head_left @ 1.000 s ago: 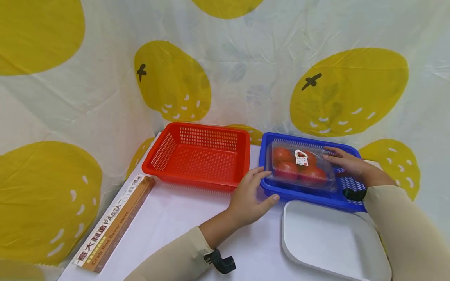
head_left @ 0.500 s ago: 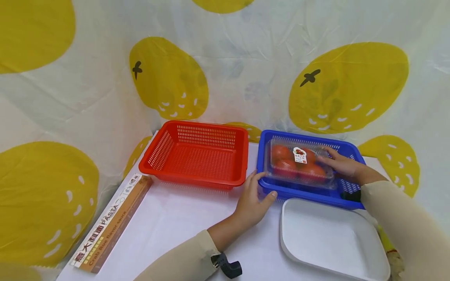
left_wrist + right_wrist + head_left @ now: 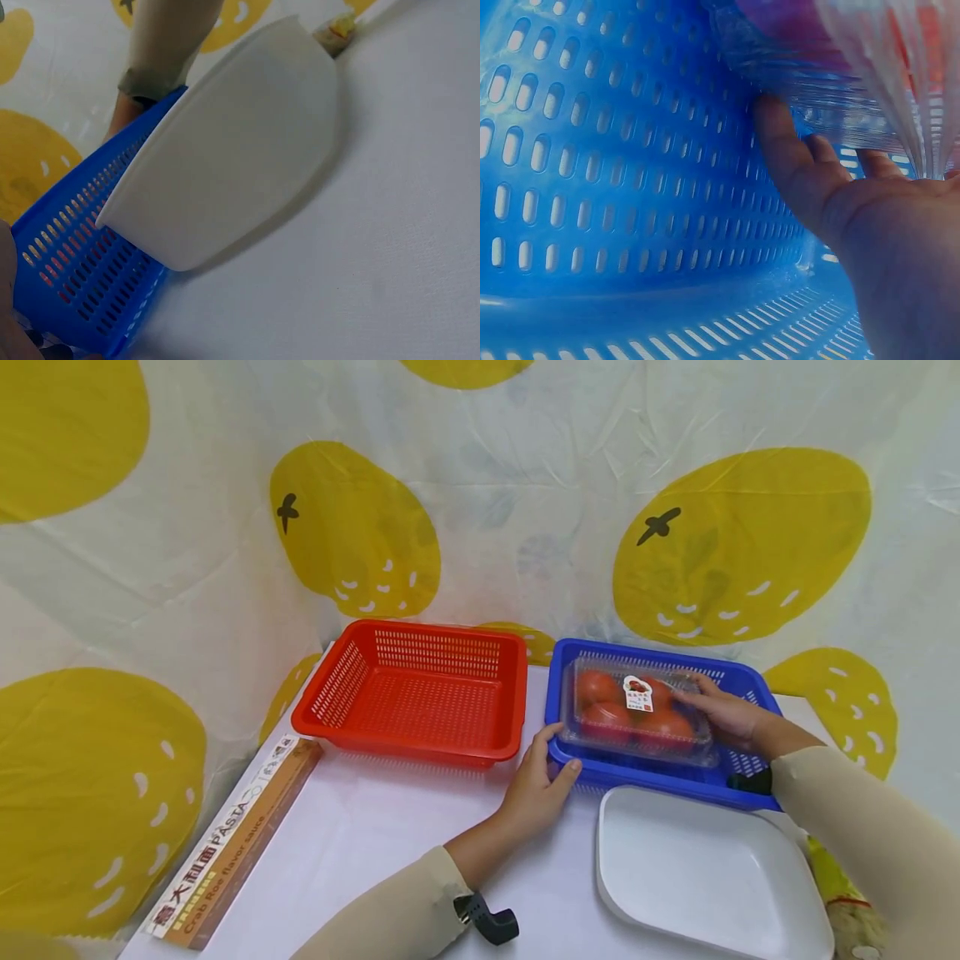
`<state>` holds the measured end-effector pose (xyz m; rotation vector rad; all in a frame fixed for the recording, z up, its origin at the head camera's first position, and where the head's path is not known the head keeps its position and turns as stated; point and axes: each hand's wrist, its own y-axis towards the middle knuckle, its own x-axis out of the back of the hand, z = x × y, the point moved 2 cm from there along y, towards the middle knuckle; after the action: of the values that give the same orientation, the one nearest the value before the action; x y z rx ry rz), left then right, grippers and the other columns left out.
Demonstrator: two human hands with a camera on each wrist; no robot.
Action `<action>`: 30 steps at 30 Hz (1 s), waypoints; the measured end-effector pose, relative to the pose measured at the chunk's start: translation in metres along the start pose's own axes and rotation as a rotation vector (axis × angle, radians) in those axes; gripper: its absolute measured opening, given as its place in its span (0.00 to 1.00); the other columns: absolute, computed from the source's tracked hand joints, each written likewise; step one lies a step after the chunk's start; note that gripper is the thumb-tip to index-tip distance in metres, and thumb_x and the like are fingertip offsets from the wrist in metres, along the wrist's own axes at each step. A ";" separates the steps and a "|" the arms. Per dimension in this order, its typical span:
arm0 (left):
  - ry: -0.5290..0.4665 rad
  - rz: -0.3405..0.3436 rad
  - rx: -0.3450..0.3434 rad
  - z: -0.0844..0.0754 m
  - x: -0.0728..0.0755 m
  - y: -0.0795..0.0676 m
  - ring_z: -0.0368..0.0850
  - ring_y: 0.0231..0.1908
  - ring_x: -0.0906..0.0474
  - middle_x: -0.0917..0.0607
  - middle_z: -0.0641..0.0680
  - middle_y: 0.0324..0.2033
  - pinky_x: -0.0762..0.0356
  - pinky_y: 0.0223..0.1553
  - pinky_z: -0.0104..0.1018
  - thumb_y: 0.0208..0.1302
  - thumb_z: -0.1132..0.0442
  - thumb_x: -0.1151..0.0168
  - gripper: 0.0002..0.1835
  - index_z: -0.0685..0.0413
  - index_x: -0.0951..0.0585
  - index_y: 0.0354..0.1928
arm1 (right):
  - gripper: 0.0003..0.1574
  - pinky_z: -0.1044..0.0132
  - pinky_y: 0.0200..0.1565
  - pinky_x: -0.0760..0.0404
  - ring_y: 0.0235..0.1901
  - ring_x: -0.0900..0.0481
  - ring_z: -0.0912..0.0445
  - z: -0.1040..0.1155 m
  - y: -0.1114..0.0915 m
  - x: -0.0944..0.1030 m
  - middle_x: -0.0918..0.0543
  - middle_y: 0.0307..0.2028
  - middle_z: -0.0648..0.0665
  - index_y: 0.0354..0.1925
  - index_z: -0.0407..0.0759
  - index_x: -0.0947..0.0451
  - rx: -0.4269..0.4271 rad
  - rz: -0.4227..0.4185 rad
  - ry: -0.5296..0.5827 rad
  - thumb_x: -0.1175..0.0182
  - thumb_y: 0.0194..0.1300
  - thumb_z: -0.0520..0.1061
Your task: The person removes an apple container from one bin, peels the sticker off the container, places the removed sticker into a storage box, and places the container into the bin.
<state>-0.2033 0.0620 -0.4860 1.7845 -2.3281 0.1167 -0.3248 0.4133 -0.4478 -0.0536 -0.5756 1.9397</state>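
Note:
My right hand [image 3: 731, 714] grips the right end of a clear plastic box of tomatoes [image 3: 637, 693], which has a white label on its lid. In the right wrist view, its fingers [image 3: 791, 161] reach under the box, inside the blue basket's slotted wall [image 3: 592, 172]. At the front left corner of that blue basket [image 3: 645, 781], my left hand [image 3: 534, 789] holds the rim, fingertips over the edge and thumb on the front side. Only part of this hand shows at the left edge of the left wrist view.
Left of the blue basket stands a red basket [image 3: 438, 647]. A white tray [image 3: 697, 860] sits in front of the blue one, with a yellow-topped bag [image 3: 836, 868] partly behind the right sleeve. A long pasta box [image 3: 232, 843] lies along the table's left side.
My left hand has closed in on the blue basket's corner and now holds it. My right hand has moved left from the box's far right corner and now grips its right end.

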 end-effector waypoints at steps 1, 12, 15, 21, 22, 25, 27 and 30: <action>0.008 0.003 0.004 0.000 0.000 0.000 0.44 0.75 0.33 0.32 0.47 0.77 0.30 0.72 0.46 0.81 0.49 0.40 0.34 0.31 0.41 0.81 | 0.43 0.53 0.61 0.18 0.71 0.40 0.36 0.001 0.000 -0.001 0.59 0.81 0.32 0.79 0.64 0.70 0.008 0.000 0.014 0.55 0.85 0.65; 0.045 0.016 0.026 0.000 0.000 0.001 0.47 0.75 0.32 0.32 0.49 0.76 0.28 0.72 0.47 0.81 0.47 0.41 0.33 0.25 0.41 0.80 | 0.38 0.59 0.57 0.17 0.64 0.33 0.47 0.002 -0.003 0.001 0.50 0.73 0.44 0.78 0.63 0.61 0.056 -0.009 0.107 0.52 0.83 0.54; 0.024 0.020 0.025 -0.001 0.000 0.001 0.47 0.74 0.31 0.32 0.49 0.76 0.28 0.71 0.45 0.81 0.48 0.41 0.33 0.26 0.41 0.80 | 0.38 0.55 0.56 0.14 0.58 0.23 0.52 0.002 -0.003 0.005 0.46 0.71 0.44 0.79 0.63 0.60 0.048 -0.014 0.133 0.53 0.83 0.55; -0.005 0.012 0.021 -0.001 0.000 0.001 0.44 0.74 0.31 0.31 0.47 0.76 0.28 0.71 0.42 0.81 0.49 0.40 0.32 0.25 0.40 0.80 | 0.35 0.52 0.56 0.13 0.56 0.20 0.53 0.004 -0.004 0.011 0.44 0.71 0.45 0.79 0.63 0.58 0.045 -0.028 0.152 0.55 0.85 0.57; -0.004 0.012 0.018 0.000 0.000 0.001 0.44 0.74 0.31 0.31 0.47 0.76 0.28 0.71 0.42 0.81 0.50 0.40 0.32 0.25 0.40 0.80 | 0.34 0.52 0.56 0.13 0.56 0.20 0.52 0.004 -0.004 0.012 0.42 0.70 0.45 0.79 0.64 0.57 0.046 -0.030 0.155 0.55 0.85 0.57; 0.005 0.015 0.020 0.001 0.001 0.001 0.45 0.74 0.31 0.31 0.47 0.76 0.27 0.71 0.43 0.80 0.50 0.39 0.33 0.24 0.40 0.80 | 0.33 0.53 0.54 0.12 0.55 0.18 0.52 0.007 -0.006 0.013 0.37 0.67 0.47 0.78 0.65 0.55 0.053 -0.028 0.174 0.55 0.85 0.56; 0.015 0.016 0.017 0.002 0.001 0.001 0.46 0.73 0.30 0.30 0.48 0.75 0.27 0.70 0.44 0.80 0.50 0.39 0.33 0.25 0.40 0.80 | 0.32 0.53 0.54 0.12 0.55 0.17 0.52 0.009 -0.007 0.013 0.34 0.66 0.48 0.77 0.65 0.54 0.067 -0.024 0.181 0.55 0.84 0.55; 0.036 0.017 0.023 0.001 0.001 0.001 0.45 0.72 0.29 0.29 0.48 0.74 0.26 0.70 0.43 0.80 0.49 0.38 0.33 0.25 0.40 0.80 | 0.32 0.54 0.54 0.12 0.56 0.18 0.53 0.014 -0.009 0.015 0.34 0.66 0.50 0.77 0.67 0.54 0.100 -0.011 0.176 0.55 0.83 0.54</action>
<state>-0.2051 0.0610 -0.4866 1.7589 -2.3265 0.1771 -0.3279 0.4235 -0.4284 -0.1554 -0.3611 1.9272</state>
